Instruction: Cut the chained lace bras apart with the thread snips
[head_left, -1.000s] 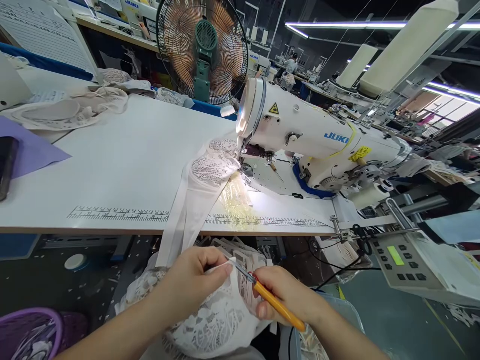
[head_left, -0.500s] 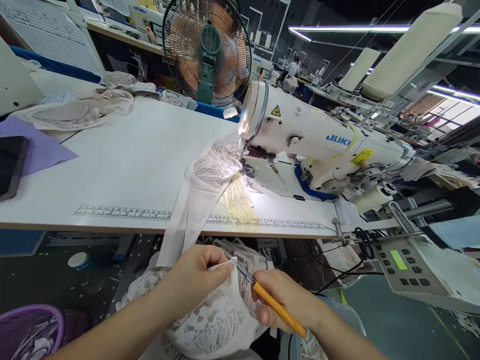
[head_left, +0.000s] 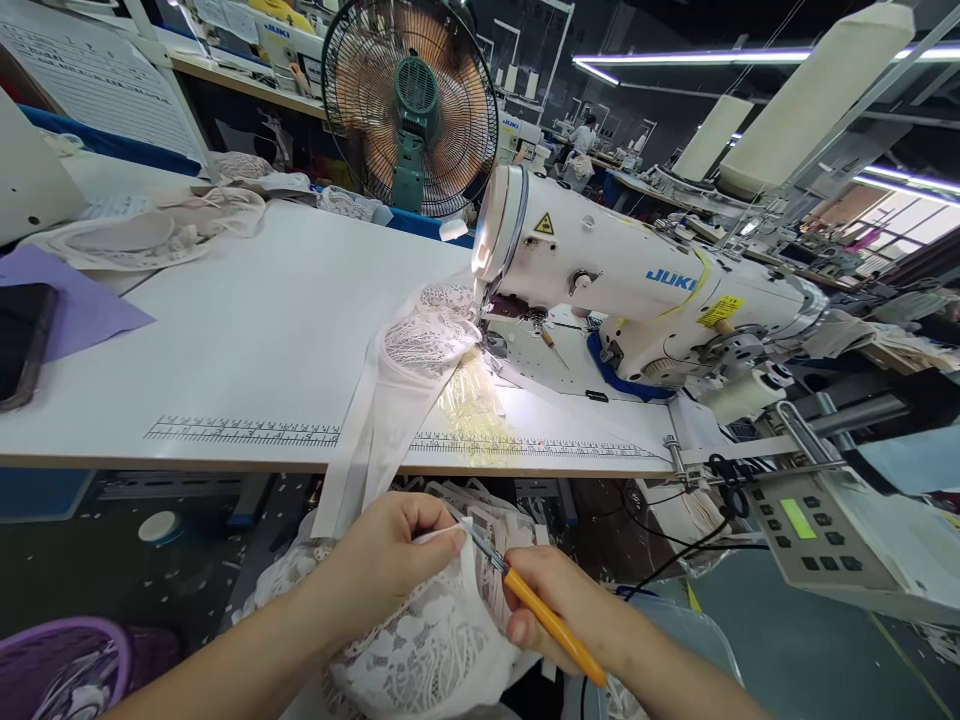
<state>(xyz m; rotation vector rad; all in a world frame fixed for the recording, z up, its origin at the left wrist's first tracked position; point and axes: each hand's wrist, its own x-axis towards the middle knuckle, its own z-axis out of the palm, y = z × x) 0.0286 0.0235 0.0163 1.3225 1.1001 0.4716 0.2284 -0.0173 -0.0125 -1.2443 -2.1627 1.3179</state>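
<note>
Pinched between the thumb and fingers of my left hand (head_left: 405, 550) is the edge of a white lace bra (head_left: 427, 650), bunched over my lap below the table. Closed around a tool with an orange handle (head_left: 555, 625), my right hand (head_left: 551, 605) is to the right of it. The tool's slim metal shaft (head_left: 486, 548) points up and left to the pinched edge; its tip is partly hidden by the cloth, so I cannot tell its exact kind. Another lace piece with a white band (head_left: 420, 345) lies under the sewing machine's (head_left: 600, 250) needle area and hangs off the table's front.
The white table (head_left: 247, 330) has a printed ruler along its front edge. A phone (head_left: 22, 340) rests on purple cloth at the left. Behind stands a fan (head_left: 416, 110). A purple basket (head_left: 112, 640) is at lower left, a control panel (head_left: 817, 540) at right.
Both hands hold nearly the same pose. The orange handle has shifted slightly left and down, and the whole view has moved a little.
</note>
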